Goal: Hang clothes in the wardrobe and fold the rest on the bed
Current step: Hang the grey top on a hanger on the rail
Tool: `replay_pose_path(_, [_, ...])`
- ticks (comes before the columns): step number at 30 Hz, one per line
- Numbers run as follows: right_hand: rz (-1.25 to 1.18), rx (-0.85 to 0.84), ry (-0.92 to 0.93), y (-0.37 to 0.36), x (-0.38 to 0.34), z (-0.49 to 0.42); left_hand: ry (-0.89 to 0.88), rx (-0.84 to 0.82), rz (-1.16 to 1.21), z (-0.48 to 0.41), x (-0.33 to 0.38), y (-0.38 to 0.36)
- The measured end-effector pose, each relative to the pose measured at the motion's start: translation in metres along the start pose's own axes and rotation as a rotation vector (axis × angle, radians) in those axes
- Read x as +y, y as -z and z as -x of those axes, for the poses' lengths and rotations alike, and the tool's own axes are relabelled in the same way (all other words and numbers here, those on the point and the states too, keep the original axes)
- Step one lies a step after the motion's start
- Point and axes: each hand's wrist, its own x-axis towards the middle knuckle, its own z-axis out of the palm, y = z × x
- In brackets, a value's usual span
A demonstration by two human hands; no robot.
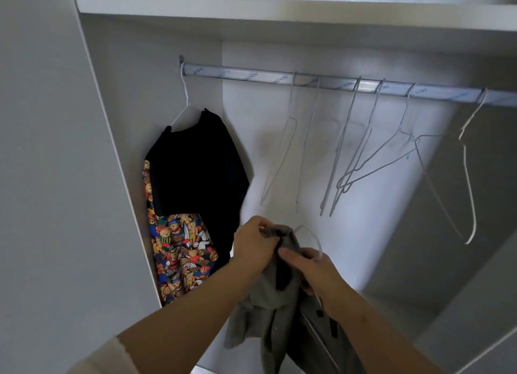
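From the head camera, looking into an open wardrobe (117, 99) with pale grey walls: both hands meet low in the middle of the frame, in front of the hanging space and below the rail. The left hand (256, 246) has its fingers curled and bunched on the top edge of a grey garment (272, 303), gripping the cloth. The right hand (317, 274), just beside it and touching the same cloth, lays its thumb along the fabric while its fingers close round a white wire hanger (311, 235). The hanger's hook arches up above the knuckles, and the rest of the wire is hidden by the hand and the cloth. The grey garment hangs down from the two hands in loose folds, with dark patches on its lower right part; whether the hanger is already inside it cannot be told.

Above, a metal rail (251, 76) with printed lettering runs across under a white shelf (251, 10). At the rail's left end a wire hanger carries a black top (195, 166), close to the left wall. A teddy-bear print cloth (179, 248) shows beneath it and along its left edge. To the right, well apart from the black top, six empty wire hangers (345, 144) hang along the rail, turned at different angles, and two of them cross. A cream sleeve (106, 357) covers the left forearm at the bottom edge
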Motion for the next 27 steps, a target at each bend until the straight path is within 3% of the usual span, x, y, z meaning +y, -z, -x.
replay_pose_path(3, [0.150,0.242,0.059,0.014,0.007,-0.005,0.375,-0.147,0.671,-0.004,0.009,0.012])
replay_pose_path(5, [0.115,0.306,0.048,0.020,0.012,-0.009,0.439,-0.191,0.768,-0.008,0.007,0.023])
replay_pose_path(6, [0.104,0.311,0.052,0.020,0.013,-0.009,0.362,-0.173,0.611,-0.009,0.001,0.024])
replay_pose_path(7, [0.104,0.310,0.062,0.019,0.014,-0.010,0.209,-0.116,0.286,-0.009,-0.005,0.023])
replay_pose_path(9, [0.101,0.306,0.082,0.014,0.016,-0.013,-0.321,0.147,-0.374,-0.001,-0.013,0.020])
replay_pose_path(10, [0.094,0.309,0.086,0.013,0.016,-0.014,-0.605,0.199,-0.450,0.005,-0.014,0.018])
replay_pose_path(12, [0.067,0.304,0.078,0.011,0.016,-0.018,-0.861,0.016,-0.448,0.014,-0.016,0.009])
replay_pose_path(14, [0.050,0.278,0.075,0.010,0.016,-0.018,-0.776,-0.255,-0.580,0.019,-0.020,0.003])
replay_pose_path(16, [0.034,0.261,0.081,0.008,0.014,-0.017,-0.548,-0.349,-0.799,0.012,-0.027,0.001])
replay_pose_path(18, [0.008,0.262,0.074,0.007,0.013,-0.016,-0.449,-0.445,-1.014,0.007,-0.033,0.002])
replay_pose_path(24, [-0.004,0.254,0.053,0.007,0.017,-0.013,-0.504,-0.512,-1.222,0.012,-0.035,0.000])
replay_pose_path(27, [0.033,0.271,0.060,0.012,0.018,-0.013,-0.533,-0.519,-1.085,0.010,-0.030,0.004])
